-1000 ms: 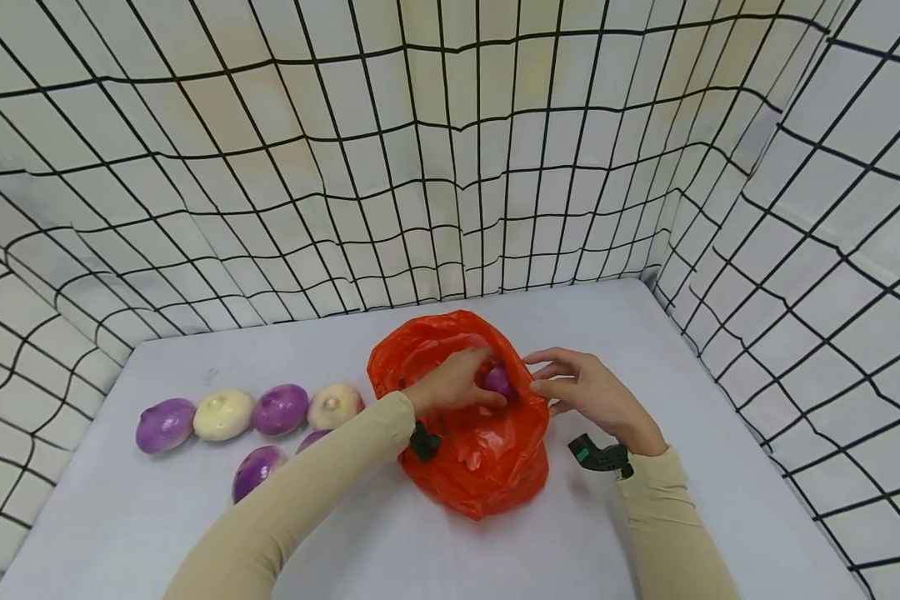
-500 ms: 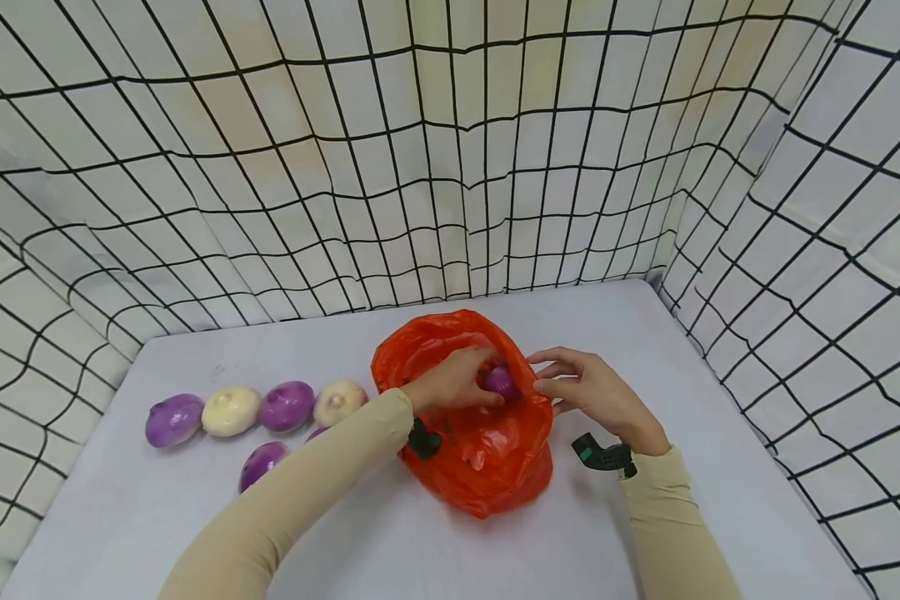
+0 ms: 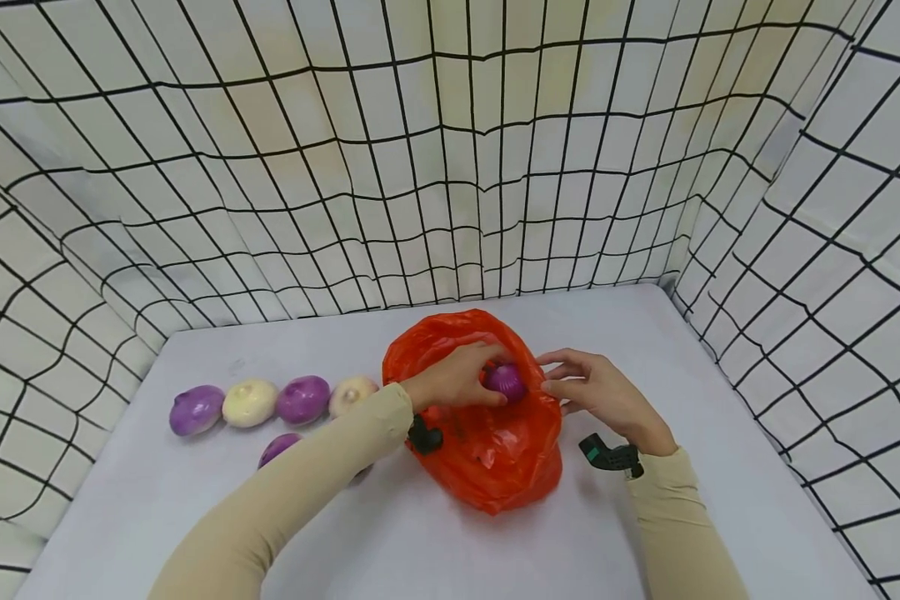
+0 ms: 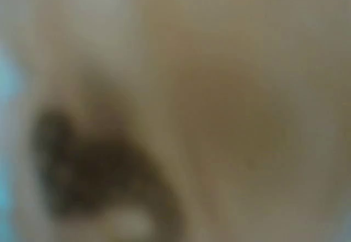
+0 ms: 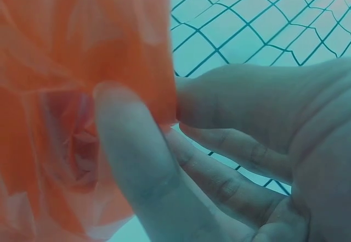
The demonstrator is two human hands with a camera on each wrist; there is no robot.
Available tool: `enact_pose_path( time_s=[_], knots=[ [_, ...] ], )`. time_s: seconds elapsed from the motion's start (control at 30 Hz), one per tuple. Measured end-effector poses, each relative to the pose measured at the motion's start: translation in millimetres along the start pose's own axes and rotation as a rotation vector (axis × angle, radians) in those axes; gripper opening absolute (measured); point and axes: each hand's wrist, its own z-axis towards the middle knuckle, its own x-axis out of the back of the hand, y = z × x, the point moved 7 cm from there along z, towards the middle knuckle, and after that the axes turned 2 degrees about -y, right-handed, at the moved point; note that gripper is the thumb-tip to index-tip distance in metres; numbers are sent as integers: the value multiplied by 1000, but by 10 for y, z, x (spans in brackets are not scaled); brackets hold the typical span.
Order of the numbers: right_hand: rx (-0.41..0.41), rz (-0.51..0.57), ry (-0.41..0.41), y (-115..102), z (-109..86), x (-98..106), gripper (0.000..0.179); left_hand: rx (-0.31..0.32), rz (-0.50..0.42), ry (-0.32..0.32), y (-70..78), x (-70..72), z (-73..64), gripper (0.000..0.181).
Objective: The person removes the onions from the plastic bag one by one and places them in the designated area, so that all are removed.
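An orange-red plastic bag [image 3: 487,467] stands with its mouth spread open in the middle of the table in the head view. Inside the mouth, my left hand [image 3: 457,379] grips a purple onion [image 3: 507,382], thumb below it and fingers above. My right hand [image 3: 596,392] holds the bag's right rim; in the right wrist view its thumb [image 5: 129,138] presses on the plastic while the other fingers lie at and behind the edge. A dark shape shows through the plastic there. The left wrist view is too blurred to read.
Left of the bag, purple onions [image 3: 303,400] and pale onions [image 3: 251,402] form a row. Closer in, another purple onion [image 3: 276,450] is partly covered by my left sleeve [image 3: 307,475]. A black grid net [image 3: 450,192] encloses the white table [image 3: 435,550] at the back and sides.
The head view has swung slightly left, so everything appears farther right. Both hands keep almost the same hold; the left hand and onion have edged slightly left relative to the bag.
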Motion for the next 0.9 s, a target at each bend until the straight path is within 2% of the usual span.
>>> enact_pose_path(
  time_s=[0.23, 0.4, 0.9],
  knots=[
    [-7, -17, 1, -6, 0, -26, 52, 35, 12, 11, -5, 83, -124, 56],
    [2, -18, 0, -10, -7, -36, 53, 35, 0, 23, 3, 135, -214, 54],
    [5, -31, -17, -25, -19, -102, 55, 35, -15, 101, -32, 392, -619, 57]
  ],
)
